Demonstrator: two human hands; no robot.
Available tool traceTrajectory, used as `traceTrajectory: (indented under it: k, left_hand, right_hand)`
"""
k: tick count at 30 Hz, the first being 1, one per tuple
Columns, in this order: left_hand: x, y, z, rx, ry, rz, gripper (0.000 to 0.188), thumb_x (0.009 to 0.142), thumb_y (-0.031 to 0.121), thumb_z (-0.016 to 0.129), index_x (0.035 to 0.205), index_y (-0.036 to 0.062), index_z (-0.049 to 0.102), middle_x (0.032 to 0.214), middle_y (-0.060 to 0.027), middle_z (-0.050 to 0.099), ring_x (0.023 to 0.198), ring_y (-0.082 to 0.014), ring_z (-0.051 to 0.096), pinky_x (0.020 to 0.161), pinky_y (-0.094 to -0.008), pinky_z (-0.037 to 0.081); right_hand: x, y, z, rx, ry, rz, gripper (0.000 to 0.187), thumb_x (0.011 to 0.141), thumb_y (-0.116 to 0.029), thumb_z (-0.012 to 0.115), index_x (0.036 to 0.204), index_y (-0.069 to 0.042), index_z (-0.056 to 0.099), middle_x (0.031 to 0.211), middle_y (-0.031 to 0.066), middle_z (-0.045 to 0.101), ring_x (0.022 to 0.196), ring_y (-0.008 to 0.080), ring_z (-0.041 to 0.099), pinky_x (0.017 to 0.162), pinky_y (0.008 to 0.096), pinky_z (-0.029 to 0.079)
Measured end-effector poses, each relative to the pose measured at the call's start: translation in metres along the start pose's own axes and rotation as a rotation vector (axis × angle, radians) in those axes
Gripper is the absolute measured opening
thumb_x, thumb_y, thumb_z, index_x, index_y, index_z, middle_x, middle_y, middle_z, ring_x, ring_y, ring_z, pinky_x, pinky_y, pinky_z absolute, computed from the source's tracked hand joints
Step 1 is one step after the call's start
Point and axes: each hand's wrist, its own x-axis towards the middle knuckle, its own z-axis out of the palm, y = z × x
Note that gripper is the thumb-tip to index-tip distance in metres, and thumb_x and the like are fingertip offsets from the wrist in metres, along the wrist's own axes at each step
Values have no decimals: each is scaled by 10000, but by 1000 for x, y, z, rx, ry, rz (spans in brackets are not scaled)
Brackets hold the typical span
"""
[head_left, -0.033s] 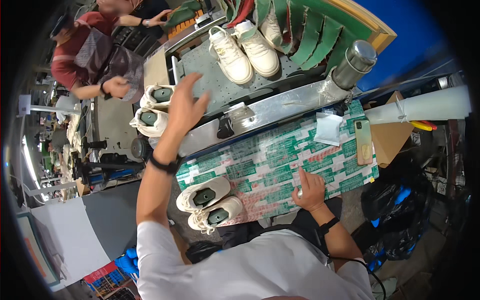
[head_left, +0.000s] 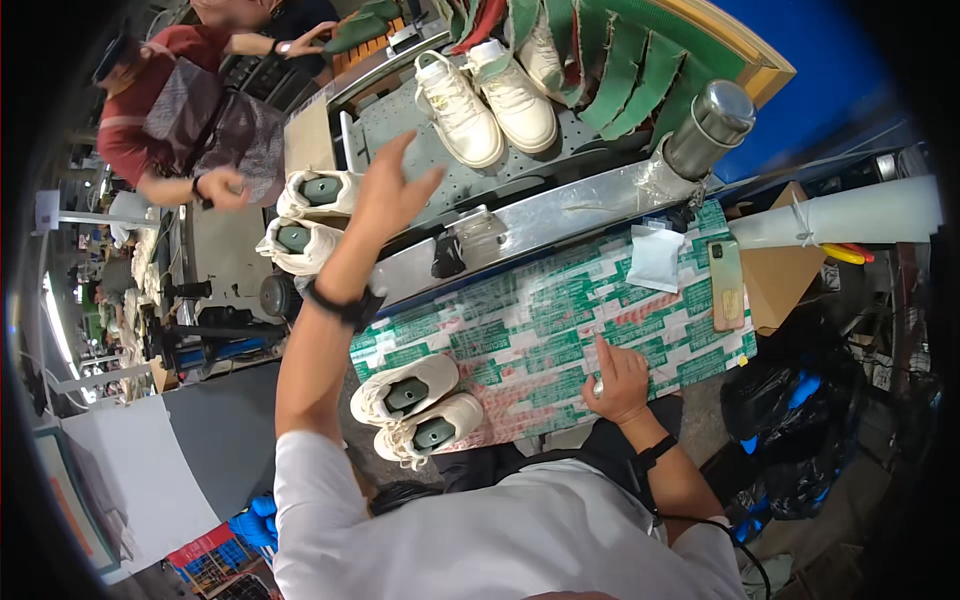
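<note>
My left hand (head_left: 392, 192) reaches over the conveyor's metal rail with its fingers apart and nothing in them. Two cream sneakers (head_left: 308, 245) with dark green inserts stand left of its wrist. Ahead and to the right, a pair of cream lace-up sneakers (head_left: 458, 112) stands on the dark perforated conveyor bed (head_left: 385, 125). My right hand (head_left: 620, 385) is above the table, index finger stretched out and the others curled round something small and whitish. At the table's left end rests another pair of cream sneakers (head_left: 408, 390) with green inserts, touching neither hand.
Green flaps (head_left: 630, 85) hang over the conveyor at its far end. A steel cylinder (head_left: 715, 125) stands on the rail (head_left: 560, 222). On the green-and-white covered table (head_left: 535, 335) lie a white packet (head_left: 656, 257) and a phone (head_left: 727, 285). A co-worker (head_left: 185, 120) stands far left.
My left hand has moved a little to the right over the conveyor, fingers still spread. My right hand and the sneakers stay in place. The co-worker's near hand has shifted slightly.
</note>
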Motion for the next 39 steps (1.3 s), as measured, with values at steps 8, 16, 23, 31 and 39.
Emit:
traceTrajectory:
  k: [8,16,23,31,39]
  left_hand:
    - [162,-55,131,-497,27,-469,519,911,277,923,1269,-53,744,1155,-152,808,950,-230,776,812,-413,617]
    - [129,-73,63,-1203,66,-622,490,1004,418,734,1357,81,703,1153,-85,804,1000,-264,795,879,-447,649]
    - [-65,15,-12,-1267,-3,-528,573,1038,393,656,1476,29,589,1282,-130,751,1081,-268,756,928,-420,626]
    - [-297,96,115,-811,276,-595,949,887,145,815,1659,-63,305,1487,-244,585,1339,-299,610,1129,-400,504]
    - [-343,125,156,-272,-34,-244,898,892,291,900,1581,-59,443,1391,-259,620,1264,-418,662,1046,-479,551]
  right_hand:
    - [7,-2,0,4,3,-4,738,817,-215,702,1513,16,615,1215,142,709,1022,317,666,976,476,525]
    - [8,0,-3,38,20,0,741,809,-214,701,1506,25,620,1207,151,709,1002,319,671,951,473,535]
    - [-2,0,5,77,65,-26,815,790,-211,719,1555,24,565,1233,183,692,1034,385,658,929,511,525]
    - [-3,-1,10,54,115,-18,799,791,-224,724,1543,8,585,1211,180,695,1044,384,658,937,504,524]
    - [-2,-14,2,176,73,105,734,832,-225,746,1509,19,606,1136,175,668,1062,400,659,934,506,541]
